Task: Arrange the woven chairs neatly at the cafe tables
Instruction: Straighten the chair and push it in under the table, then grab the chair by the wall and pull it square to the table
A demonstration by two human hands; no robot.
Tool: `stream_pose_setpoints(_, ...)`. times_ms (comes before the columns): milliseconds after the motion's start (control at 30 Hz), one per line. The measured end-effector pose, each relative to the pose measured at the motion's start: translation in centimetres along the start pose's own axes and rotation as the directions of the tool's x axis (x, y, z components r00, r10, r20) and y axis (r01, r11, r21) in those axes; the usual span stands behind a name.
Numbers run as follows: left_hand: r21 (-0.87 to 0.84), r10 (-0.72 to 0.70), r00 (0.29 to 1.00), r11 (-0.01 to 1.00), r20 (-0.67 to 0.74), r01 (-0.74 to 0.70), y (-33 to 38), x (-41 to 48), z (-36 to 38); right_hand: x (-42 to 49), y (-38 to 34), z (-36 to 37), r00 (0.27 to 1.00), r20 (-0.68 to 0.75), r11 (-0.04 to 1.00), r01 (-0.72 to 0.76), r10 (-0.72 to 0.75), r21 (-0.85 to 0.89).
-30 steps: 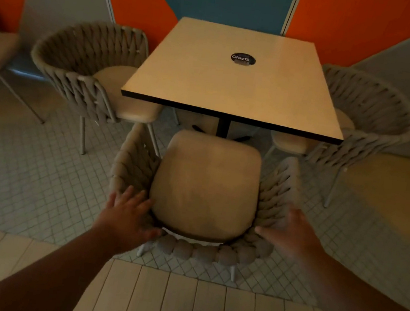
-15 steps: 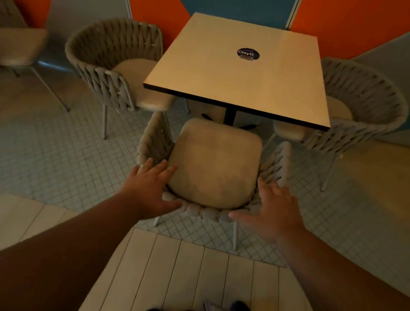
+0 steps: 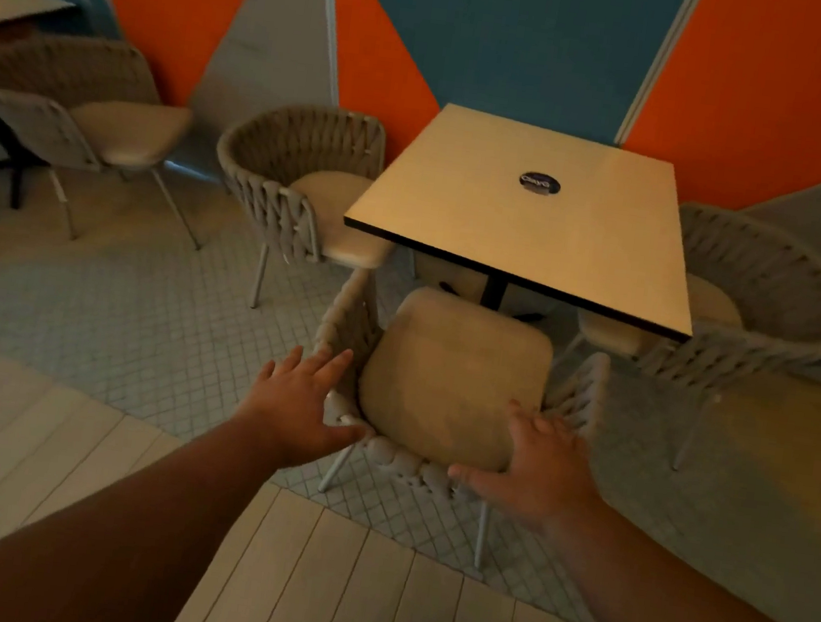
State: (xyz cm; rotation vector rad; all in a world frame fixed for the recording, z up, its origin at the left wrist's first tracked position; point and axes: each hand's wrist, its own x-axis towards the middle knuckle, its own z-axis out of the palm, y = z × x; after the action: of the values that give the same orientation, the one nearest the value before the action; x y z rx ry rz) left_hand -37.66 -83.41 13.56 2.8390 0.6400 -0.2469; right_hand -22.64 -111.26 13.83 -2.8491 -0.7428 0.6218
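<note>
A woven chair with a beige cushion stands in front of me, its seat front at the edge of the square cafe table. My left hand lies flat with fingers spread against the left rear of the woven rim. My right hand lies spread on the right rear of the rim. Neither hand is closed around the chair. Two more woven chairs sit at the table, one on its left and one on its right, both partly under the top.
Another woven chair stands at far left beside a second table. A painted orange, blue and grey wall runs behind the tables. The floor changes from small tiles to pale planks under me.
My view has pulled back and turned left, bringing the far-left chair into sight. Both hands have slid back along the rim toward the chair's rear and lie flatter.
</note>
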Motion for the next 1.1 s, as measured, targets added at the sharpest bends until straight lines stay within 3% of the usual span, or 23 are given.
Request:
stream_pose_setpoints(267,-0.058,-0.190,0.979,0.981,-0.076,0.186,-6.9,-5.6,-3.2,3.8,-9.0,-1.1,0.977,-0.027,0.973,0.206,-0.210,-0.107)
stream_pose_setpoints(600,-0.002,-0.212,0.969,0.977,-0.126,0.214,-22.1,-7.0,-9.2,5.3,-27.0,-1.0,0.924,-0.088,0.926,0.366,-0.373,-0.089)
stream_pose_setpoints(867,0.042,-0.216,0.969,0.974,-0.117,0.222,-31.9,-5.1,-13.1,7.4,-37.6,-1.6,0.921,-0.086,0.920,0.366,-0.380,-0.143)
stream_pose_setpoints(1100,0.044,-0.204,0.972,0.977,-0.114,0.210,-36.9,2.4,-15.7,15.8,-43.2,-2.9,0.936,-0.034,0.927,0.342,-0.351,-0.156)
